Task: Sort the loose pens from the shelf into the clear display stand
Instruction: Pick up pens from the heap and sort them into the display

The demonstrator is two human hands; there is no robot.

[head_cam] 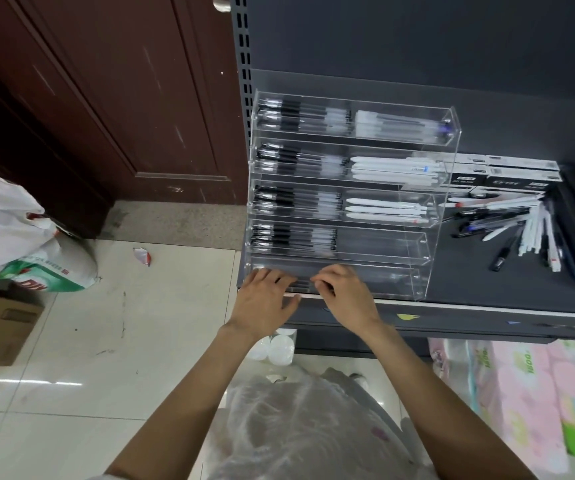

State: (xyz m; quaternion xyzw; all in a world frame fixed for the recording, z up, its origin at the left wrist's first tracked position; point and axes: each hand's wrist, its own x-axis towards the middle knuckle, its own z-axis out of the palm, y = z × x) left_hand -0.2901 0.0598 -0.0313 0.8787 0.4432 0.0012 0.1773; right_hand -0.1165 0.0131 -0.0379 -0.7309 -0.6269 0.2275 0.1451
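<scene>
Stood before a dark shelf (469, 282) with a clear display stand (431, 209) of five stepped tiers on it. Left hand (262, 299) laid over the left end of the lowest tier, fingers fairly straight and spread, seemingly pressing down on dark pens (300, 281) lying lengthwise in the trough — probably to level them and keep them from rolling. Right hand (345, 292) just beside, fingers curled at the same tier; whether pinching a pen or only nudging the row could not be told, fingertips hidden by the knuckles.

Upper four tiers already filled at the left with black-gripped pens, all laid parallel with the tips the same way; the top three holding white pens too on the right half, so colours apparently kept apart by side. Fourth tier bare on its right, lowest tier likewise.

Loose pens (508, 223) left in a jumbled heap on the shelf, to the right of the stand — white ones fanned out, a few dark ones across them, well apart from both hands. Black boxes (508, 174) stacked behind that heap.

Judged roughly two thirds done; next reach likely rightward to the heap.
</scene>
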